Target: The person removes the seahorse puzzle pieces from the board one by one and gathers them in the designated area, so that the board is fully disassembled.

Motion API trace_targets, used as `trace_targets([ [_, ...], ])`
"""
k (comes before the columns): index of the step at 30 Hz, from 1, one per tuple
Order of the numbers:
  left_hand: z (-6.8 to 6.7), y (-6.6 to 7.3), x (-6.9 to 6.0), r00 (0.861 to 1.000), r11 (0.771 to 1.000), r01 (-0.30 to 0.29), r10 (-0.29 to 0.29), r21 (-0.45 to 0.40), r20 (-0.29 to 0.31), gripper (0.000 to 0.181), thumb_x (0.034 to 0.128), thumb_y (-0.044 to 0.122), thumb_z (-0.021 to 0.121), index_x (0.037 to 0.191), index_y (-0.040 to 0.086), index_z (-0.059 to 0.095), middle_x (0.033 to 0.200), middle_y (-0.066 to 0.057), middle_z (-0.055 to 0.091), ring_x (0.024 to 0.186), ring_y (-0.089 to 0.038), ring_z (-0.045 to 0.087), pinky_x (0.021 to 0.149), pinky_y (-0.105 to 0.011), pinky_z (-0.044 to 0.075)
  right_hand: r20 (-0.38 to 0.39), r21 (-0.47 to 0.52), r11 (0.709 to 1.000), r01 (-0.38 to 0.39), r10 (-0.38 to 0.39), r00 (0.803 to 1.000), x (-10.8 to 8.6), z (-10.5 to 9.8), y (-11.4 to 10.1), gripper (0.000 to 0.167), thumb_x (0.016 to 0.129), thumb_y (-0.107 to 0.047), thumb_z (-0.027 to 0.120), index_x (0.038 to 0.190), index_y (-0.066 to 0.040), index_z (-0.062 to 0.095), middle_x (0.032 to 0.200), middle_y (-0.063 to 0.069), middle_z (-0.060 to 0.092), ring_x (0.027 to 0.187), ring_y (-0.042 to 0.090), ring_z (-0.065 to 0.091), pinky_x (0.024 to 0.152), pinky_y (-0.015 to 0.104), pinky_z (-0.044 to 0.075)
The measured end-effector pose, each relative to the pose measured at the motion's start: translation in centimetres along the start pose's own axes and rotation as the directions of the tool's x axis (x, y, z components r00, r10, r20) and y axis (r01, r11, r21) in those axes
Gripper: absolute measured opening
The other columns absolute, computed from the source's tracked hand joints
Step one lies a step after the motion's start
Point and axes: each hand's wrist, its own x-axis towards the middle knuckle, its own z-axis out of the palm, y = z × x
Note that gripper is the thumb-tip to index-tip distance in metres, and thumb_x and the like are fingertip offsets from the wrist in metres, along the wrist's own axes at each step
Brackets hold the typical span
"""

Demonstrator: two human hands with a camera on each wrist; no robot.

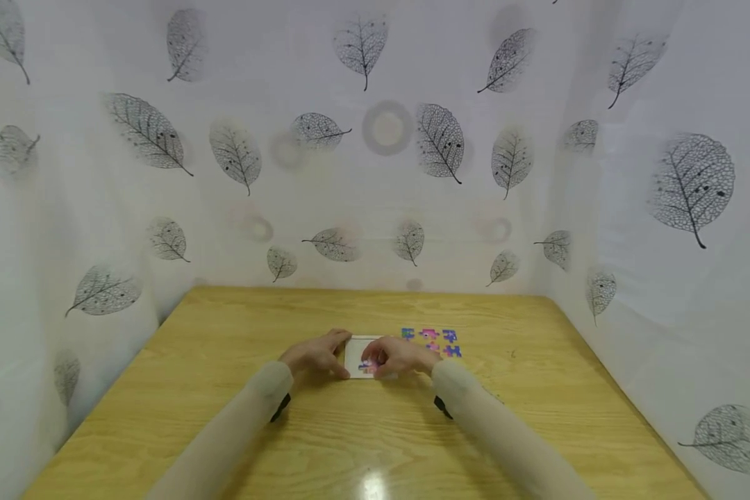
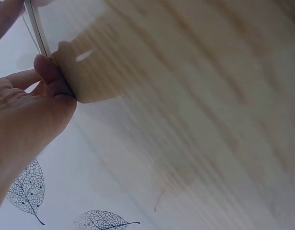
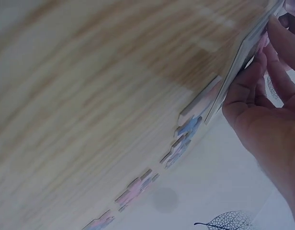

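Observation:
A white rectangular puzzle tray (image 1: 353,355) lies flat on the table, with pink and purple pieces (image 1: 367,367) in its lower part. My left hand (image 1: 315,353) holds the tray's left side, thumb near the lower corner and fingers near the upper one. In the left wrist view, that hand's thumb (image 2: 51,79) presses on the tray's edge (image 2: 37,28). Over the tray's right part, my right hand (image 1: 403,354) has its fingers bent downward and pinches a pink jigsaw piece (image 3: 263,43). The fingers hide most of that piece.
Several loose jigsaw pieces, such as a pink one (image 1: 429,335) and a purple one (image 1: 453,351), lie right of the tray, partly behind my right hand. The wooden table (image 1: 237,319) meets a leaf-printed white curtain (image 1: 350,187) at the back and sides.

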Motion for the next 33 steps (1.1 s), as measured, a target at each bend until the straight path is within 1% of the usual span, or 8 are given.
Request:
trace_targets([
  [6,0.0,0.0,0.1,1.0,0.999,-0.004,0.004,0.038,-0.005,0.091,0.0775,0.02,0.083,0.151,0.002,0.032,0.157,-0.013,0.027,0.14,-0.033,0.034,0.119,-0.05,0.025,-0.007,-0.002,1.0,0.014,-0.014,1.0,0.0,0.2,0.1,0.037,0.084,-0.004,0.074,0.118,-0.013,0.064,0.094,0.002,0.062,0.081,0.009,0.055,0.072,0.023,0.048],
  [11,0.1,0.1,0.1,1.0,0.999,-0.011,0.012,0.047,-0.009,0.091,0.0778,0.02,0.082,0.151,0.0,0.031,0.157,-0.014,0.027,0.137,-0.032,0.037,0.119,-0.049,0.026,-0.022,0.035,0.999,0.006,-0.005,1.0,-0.3,0.3,0.1,0.033,0.088,-0.006,0.071,0.118,-0.015,0.063,0.092,0.0,0.062,0.08,0.009,0.056,0.071,0.023,0.048],
  [14,0.1,0.3,-0.1,1.0,0.999,-0.019,0.02,0.041,-0.007,0.091,0.0781,0.018,0.082,0.151,-0.001,0.031,0.156,-0.014,0.028,0.136,-0.032,0.037,0.119,-0.048,0.026,-0.036,0.074,0.997,-0.012,0.015,0.999,-0.5,0.4,0.2,0.025,0.094,-0.009,0.064,0.119,-0.015,0.064,0.089,-0.001,0.065,0.079,0.009,0.059,0.069,0.024,0.049],
  [17,0.1,0.4,-0.2,1.0,0.999,-0.022,0.022,0.041,-0.01,0.091,0.0778,0.017,0.082,0.151,-0.002,0.031,0.157,-0.015,0.027,0.137,-0.032,0.036,0.119,-0.049,0.025,-0.057,0.12,0.993,-0.019,0.026,0.998,-0.6,0.5,0.3,0.022,0.097,-0.01,0.058,0.118,-0.015,0.064,0.087,-0.001,0.067,0.078,0.011,0.061,0.068,0.025,0.05],
  [21,0.1,0.4,-0.1,1.0,0.999,-0.025,0.025,0.044,-0.008,0.092,0.0774,0.018,0.082,0.151,-0.002,0.031,0.157,-0.015,0.026,0.141,-0.034,0.032,0.12,-0.049,0.024,-0.079,0.189,0.982,-0.018,0.034,0.996,-0.5,0.5,0.6,0.022,0.098,-0.009,0.055,0.118,-0.013,0.065,0.087,0.001,0.068,0.078,0.014,0.063,0.07,0.028,0.052],
  [25,0.1,0.3,0.1,1.0,0.999,-0.007,0.008,0.047,-0.008,0.092,0.0774,0.02,0.083,0.151,0.0,0.031,0.158,-0.014,0.026,0.141,-0.033,0.032,0.12,-0.05,0.024,-0.096,0.235,0.972,-0.017,0.041,0.995,-0.4,0.5,0.8,0.023,0.098,-0.008,0.055,0.118,-0.011,0.065,0.089,0.002,0.068,0.079,0.016,0.064,0.072,0.03,0.053],
  [29,0.1,0.1,0.2,1.0,0.999,0.011,-0.011,0.048,-0.005,0.092,0.0786,0.021,0.082,0.152,0.002,0.03,0.159,-0.013,0.024,0.142,-0.033,0.031,0.12,-0.049,0.023,-0.117,0.231,0.973,-0.005,0.033,0.993,-0.5,0.2,1.1,0.023,0.098,-0.01,0.055,0.119,-0.01,0.065,0.092,0.002,0.068,0.081,0.015,0.063,0.073,0.03,0.053],
  [33,0.1,0.0,0.2,1.0,0.998,0.009,-0.009,0.057,-0.003,0.093,0.0786,0.023,0.082,0.153,0.003,0.029,0.159,-0.013,0.024,0.143,-0.034,0.031,0.12,-0.05,0.023,-0.133,0.213,0.977,-0.011,0.04,0.99,-1.0,0.0,1.2,0.024,0.098,-0.012,0.056,0.12,-0.009,0.065,0.096,0.001,0.067,0.084,0.014,0.061,0.075,0.029,0.051],
])
